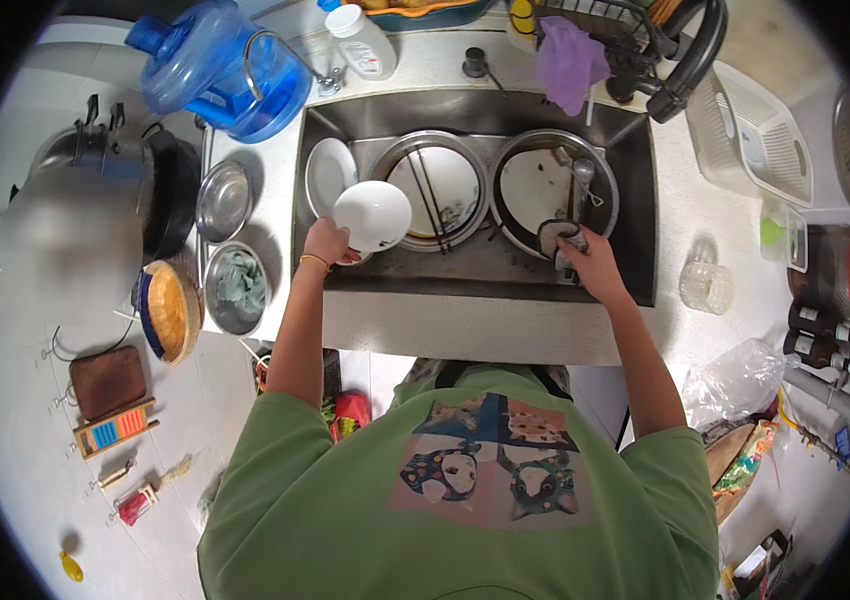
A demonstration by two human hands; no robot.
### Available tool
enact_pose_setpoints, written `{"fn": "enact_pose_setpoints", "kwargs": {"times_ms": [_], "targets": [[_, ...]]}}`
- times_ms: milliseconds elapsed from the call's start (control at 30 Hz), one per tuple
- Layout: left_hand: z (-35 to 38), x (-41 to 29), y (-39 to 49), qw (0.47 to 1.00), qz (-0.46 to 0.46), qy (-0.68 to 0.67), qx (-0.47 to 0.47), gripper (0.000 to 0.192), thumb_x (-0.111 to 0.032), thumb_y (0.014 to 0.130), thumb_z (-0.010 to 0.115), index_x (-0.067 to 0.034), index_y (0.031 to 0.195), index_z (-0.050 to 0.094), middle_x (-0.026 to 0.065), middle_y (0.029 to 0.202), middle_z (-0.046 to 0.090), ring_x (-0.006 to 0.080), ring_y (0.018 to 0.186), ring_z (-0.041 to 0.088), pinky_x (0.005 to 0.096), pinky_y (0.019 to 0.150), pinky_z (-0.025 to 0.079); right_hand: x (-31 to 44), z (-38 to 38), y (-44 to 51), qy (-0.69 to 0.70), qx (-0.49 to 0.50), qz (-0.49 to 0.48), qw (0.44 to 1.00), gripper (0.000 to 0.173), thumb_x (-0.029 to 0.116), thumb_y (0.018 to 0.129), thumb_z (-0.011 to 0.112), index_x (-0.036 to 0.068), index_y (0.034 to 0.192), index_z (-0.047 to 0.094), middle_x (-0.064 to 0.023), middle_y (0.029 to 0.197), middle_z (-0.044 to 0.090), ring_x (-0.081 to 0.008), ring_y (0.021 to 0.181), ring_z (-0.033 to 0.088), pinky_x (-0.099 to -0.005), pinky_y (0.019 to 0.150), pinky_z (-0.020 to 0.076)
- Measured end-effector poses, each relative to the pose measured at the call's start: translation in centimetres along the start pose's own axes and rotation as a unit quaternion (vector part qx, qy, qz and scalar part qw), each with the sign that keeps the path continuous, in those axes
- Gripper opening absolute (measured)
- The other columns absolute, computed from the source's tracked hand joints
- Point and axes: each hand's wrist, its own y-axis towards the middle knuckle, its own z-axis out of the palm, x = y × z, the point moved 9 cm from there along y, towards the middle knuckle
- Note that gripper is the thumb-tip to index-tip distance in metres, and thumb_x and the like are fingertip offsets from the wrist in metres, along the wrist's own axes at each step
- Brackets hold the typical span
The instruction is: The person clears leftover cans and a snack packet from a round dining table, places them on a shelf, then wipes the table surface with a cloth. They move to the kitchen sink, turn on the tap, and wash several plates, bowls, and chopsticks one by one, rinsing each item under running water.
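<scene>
My left hand (331, 244) grips the rim of a white bowl (374, 215), tilted so its inside shows. Part of another white dish lies below that hand. A white plate (331, 174) leans at the left end of the stainless steel sink (485, 271). In my right hand (591, 261) is a dark-edged scrubbing sponge (558, 234), over the near rim of the right metal basin (611, 206). That basin holds a plate (533, 184) and a metal spoon (583, 171). The left metal basin (481, 161) holds a patterned plate (413, 180), with dark chopsticks (426, 187) across it.
Left of the sink stand a blue water jug (230, 75), a metal bowl (224, 201) and another bowl (263, 315) with a greenish cloth (241, 285). To the right are a black faucet (695, 67), a white dish rack (751, 135) and a glass cup (707, 289). A purple cloth (571, 64) hangs behind.
</scene>
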Motion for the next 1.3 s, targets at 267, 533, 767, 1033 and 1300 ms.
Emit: {"fn": "enact_pose_setpoints", "kwargs": {"times_ms": [267, 533, 767, 1033, 1300], "targets": [[-1.8, 12.2, 5.9, 0.996, -0.058, 0.066, 0.011, 0.032, -0.006, 0.084, 0.040, 0.016, 0.104, 0.052, 0.0254, 0.077, 0.065, 0.0358, 0.061, 0.067, 0.0392, 0.047, 0.058, 0.2, 2.8, -0.1, -0.004, 0.045, 0.062, 0.997, 0.034, 0.021, 0.085, 0.062, -0.007, 0.105, 0.058, -0.0196, 0.088, 0.065, -0.0225, 0.081, 0.061, -0.0341, 0.075, 0.0454], [-0.4, 7.9, -0.1, 0.972, -0.205, -0.109, -0.033, 0.033, -0.009, 0.086, 0.043, 0.005, 0.115, 0.050, 0.0206, 0.084, 0.066, 0.0324, 0.064, 0.068, 0.0361, 0.047, 0.057, -2.8, 2.7, 0.6, -0.027, 0.007, 0.066, 0.997, 0.044, 0.027, 0.082, 0.064, -0.006, 0.110, 0.055, -0.0224, 0.098, 0.064, -0.0340, 0.089, 0.062, -0.0387, 0.079, 0.0458], [-1.0, 7.5, -0.6, 0.977, -0.191, -0.063, -0.071, 0.029, -0.003, 0.082, 0.042, 0.008, 0.105, 0.055, 0.0223, 0.073, 0.066, 0.0329, 0.056, 0.066, 0.0351, 0.040, 0.052, -8.7, -0.2, 2.9, -0.096, -0.037, 0.117, 0.988, 0.046, 0.025, 0.083, 0.062, -0.008, 0.113, 0.051, -0.0293, 0.103, 0.060, -0.0423, 0.098, 0.058, -0.0434, 0.082, 0.0466], [-1.6, 7.9, -1.3, 0.975, -0.210, 0.033, -0.059, 0.027, -0.011, 0.084, 0.049, 0.013, 0.094, 0.057, 0.0231, 0.068, 0.065, 0.0309, 0.052, 0.066, 0.0359, 0.041, 0.053, -5.2, 5.9, 7.2, -0.287, -0.058, -0.061, 0.954, 0.043, 0.021, 0.086, 0.059, 0.003, 0.122, 0.046, -0.0196, 0.110, 0.055, -0.0377, 0.101, 0.055, -0.0432, 0.085, 0.0456], [-3.3, 2.2, -3.1, 0.949, -0.132, 0.266, -0.109, 0.033, -0.027, 0.085, 0.056, 0.005, 0.084, 0.065, 0.0211, 0.074, 0.067, 0.0315, 0.065, 0.068, 0.0384, 0.059, 0.055, -5.7, 10.7, 8.4, -0.561, -0.079, -0.136, 0.813, 0.040, 0.014, 0.082, 0.055, 0.002, 0.120, 0.049, -0.0183, 0.108, 0.055, -0.0292, 0.101, 0.056, -0.0403, 0.073, 0.0522]]}}
